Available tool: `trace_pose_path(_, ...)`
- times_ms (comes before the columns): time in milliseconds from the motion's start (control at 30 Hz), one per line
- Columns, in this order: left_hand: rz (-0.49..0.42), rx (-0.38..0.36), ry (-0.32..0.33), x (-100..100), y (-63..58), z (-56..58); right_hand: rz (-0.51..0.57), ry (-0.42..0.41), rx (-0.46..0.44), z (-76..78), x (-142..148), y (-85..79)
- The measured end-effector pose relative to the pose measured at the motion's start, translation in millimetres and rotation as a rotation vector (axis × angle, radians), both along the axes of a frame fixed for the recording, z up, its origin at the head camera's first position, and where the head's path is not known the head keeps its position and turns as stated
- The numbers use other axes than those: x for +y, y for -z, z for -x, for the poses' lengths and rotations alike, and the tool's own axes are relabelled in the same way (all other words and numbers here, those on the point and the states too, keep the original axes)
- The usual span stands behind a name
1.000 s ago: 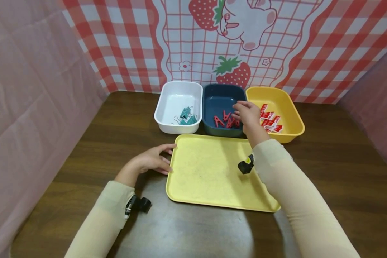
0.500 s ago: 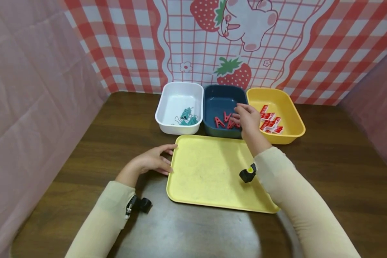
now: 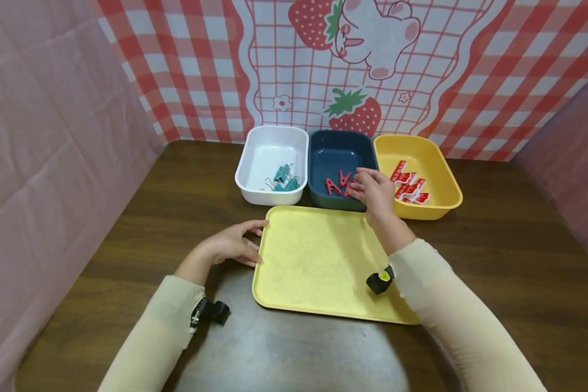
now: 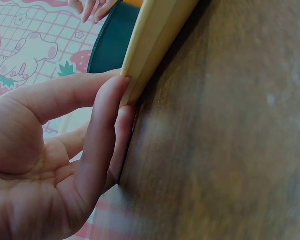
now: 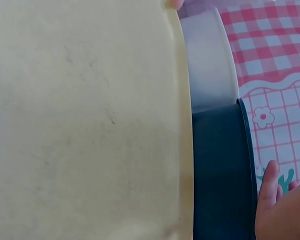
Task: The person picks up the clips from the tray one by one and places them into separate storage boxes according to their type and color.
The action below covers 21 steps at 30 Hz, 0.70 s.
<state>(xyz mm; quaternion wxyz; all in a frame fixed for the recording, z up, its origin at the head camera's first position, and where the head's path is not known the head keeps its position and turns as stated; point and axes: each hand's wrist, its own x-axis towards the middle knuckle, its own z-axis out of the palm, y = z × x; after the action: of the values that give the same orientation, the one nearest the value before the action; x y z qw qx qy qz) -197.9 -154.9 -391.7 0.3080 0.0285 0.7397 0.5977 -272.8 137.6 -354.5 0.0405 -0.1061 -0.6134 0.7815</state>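
Note:
My left hand (image 3: 231, 243) rests against the left edge of a yellow tray (image 3: 318, 261). In the left wrist view its fingertips (image 4: 121, 82) touch the tray's raised rim. My right hand (image 3: 376, 193) hangs over the front right part of a dark blue bin (image 3: 340, 142), fingers loosely bent, nothing visible in them. Below it lie several red clothespins (image 3: 332, 187), some hidden behind the hand. In the right wrist view the right hand (image 5: 285, 212) shows at the bin's rim, and the bin's inside is hidden.
Left of the blue bin, a white bin (image 3: 269, 155) holds several teal binder clips (image 3: 286, 179). To the right, a yellow bin (image 3: 428, 158) contains several red-and-white clips (image 3: 411, 187). A checkered cloth (image 3: 196, 65) hangs behind the bins. All stands on a brown wooden table (image 3: 142, 218).
My right hand has drawn slightly toward me over the blue bin, and its forearm has shifted back. My left hand keeps its place at the tray.

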Motion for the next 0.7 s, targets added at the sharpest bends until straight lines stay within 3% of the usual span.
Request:
trace_pose_path(233,-0.008,0.000,-0.002,1,-0.4,0.3,0.013,-0.026,-0.011,-10.1,-1,0.8)
trace_pose_path(467,0.007,-0.004,-0.003,0,2.8,1.7,-0.057,-0.045,-0.008,-25.2,-1,4.6)
trace_pose_path(700,-0.001,-0.005,-0.002,-1,2.0,1.2,-0.036,-0.050,0.005,-34.9,3,7.6)
